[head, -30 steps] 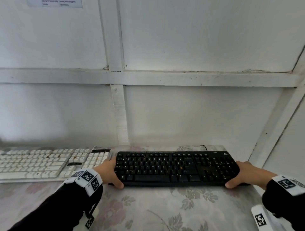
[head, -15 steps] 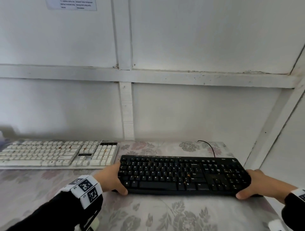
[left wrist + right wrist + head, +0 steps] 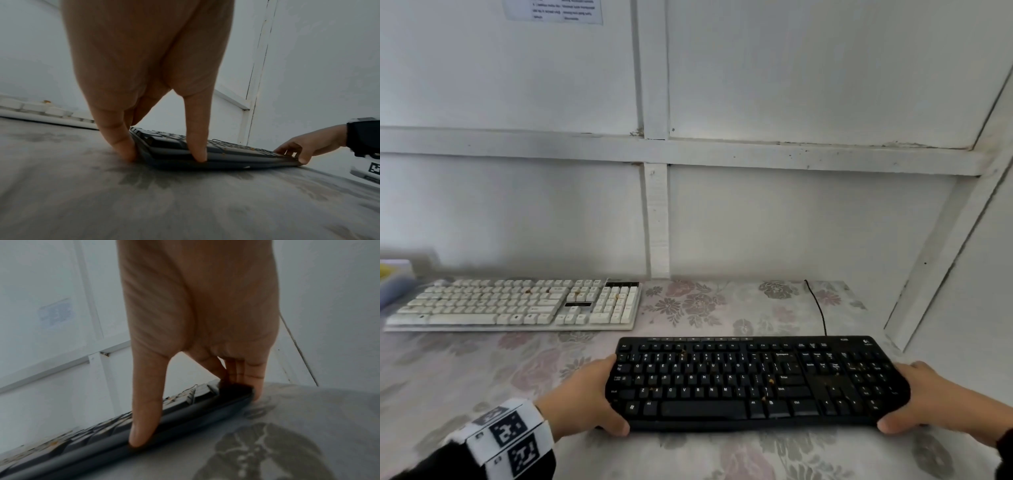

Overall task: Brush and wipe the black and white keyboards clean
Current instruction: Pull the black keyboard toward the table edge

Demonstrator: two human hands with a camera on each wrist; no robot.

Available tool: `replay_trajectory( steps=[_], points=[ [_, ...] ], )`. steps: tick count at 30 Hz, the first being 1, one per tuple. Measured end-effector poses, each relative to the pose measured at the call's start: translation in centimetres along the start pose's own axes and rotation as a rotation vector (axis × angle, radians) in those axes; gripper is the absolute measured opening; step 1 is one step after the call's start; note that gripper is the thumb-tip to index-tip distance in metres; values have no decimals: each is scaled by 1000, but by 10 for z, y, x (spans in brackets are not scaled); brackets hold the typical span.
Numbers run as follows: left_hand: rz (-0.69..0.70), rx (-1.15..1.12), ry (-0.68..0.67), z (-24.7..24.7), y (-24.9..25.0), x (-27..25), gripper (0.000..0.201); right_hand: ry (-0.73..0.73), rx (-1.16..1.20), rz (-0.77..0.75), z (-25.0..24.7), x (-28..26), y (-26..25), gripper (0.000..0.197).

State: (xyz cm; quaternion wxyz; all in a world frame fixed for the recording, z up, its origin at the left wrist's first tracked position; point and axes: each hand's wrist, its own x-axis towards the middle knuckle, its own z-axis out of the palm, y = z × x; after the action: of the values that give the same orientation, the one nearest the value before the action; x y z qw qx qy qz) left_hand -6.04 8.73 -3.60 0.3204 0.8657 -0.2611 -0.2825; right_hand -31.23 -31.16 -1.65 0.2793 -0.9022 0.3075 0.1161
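Note:
The black keyboard (image 3: 753,383) lies on the floral tablecloth near the front right, with small crumbs among its keys. My left hand (image 3: 589,401) grips its left end (image 3: 164,149), thumb on the front edge and fingers behind the side. At the opposite end my right hand (image 3: 928,401) holds the keyboard (image 3: 185,423) the same way, thumb on the front rim. The white keyboard (image 3: 517,305) sits further back at the left, also flecked with crumbs.
A black cable (image 3: 818,305) runs from the black keyboard back toward the white panelled wall (image 3: 791,222). A slanted white beam (image 3: 941,253) bounds the table on the right. A blurred bluish object (image 3: 393,281) lies at the far left edge.
Both hands have drawn the black keyboard toward me, away from the wall and out of line with the white keyboard. The grip on both ends is unchanged.

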Motion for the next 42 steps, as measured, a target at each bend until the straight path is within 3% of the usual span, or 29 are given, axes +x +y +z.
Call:
replay_trajectory(
  steps=[3, 6, 13, 23, 31, 36, 42],
  points=[
    [6, -80, -1, -7, -13, -14, 79, -10, 43, 14, 10, -7, -18, 65],
    [2, -112, -3, -19, -28, -26, 77, 11, -5, -17, 22, -10, -35, 72],
    [-35, -99, 34, -56, -68, -50, 76, 13, 36, -74, 55, -17, -87, 48],
    [-70, -109, 77, -111, -122, -73, 85, 62, 34, -82, 100, -7, -149, 70],
    [-41, -102, 52, -139, -149, -81, 98, 55, 56, -36, 120, -19, -191, 59],
    [-41, -48, 58, -146, -152, -86, 79, 92, 53, -4, 130, -25, -197, 67],
    [-34, -25, 74, -148, -154, -94, 79, 92, 36, 16, 133, -34, -206, 67]
  ],
)
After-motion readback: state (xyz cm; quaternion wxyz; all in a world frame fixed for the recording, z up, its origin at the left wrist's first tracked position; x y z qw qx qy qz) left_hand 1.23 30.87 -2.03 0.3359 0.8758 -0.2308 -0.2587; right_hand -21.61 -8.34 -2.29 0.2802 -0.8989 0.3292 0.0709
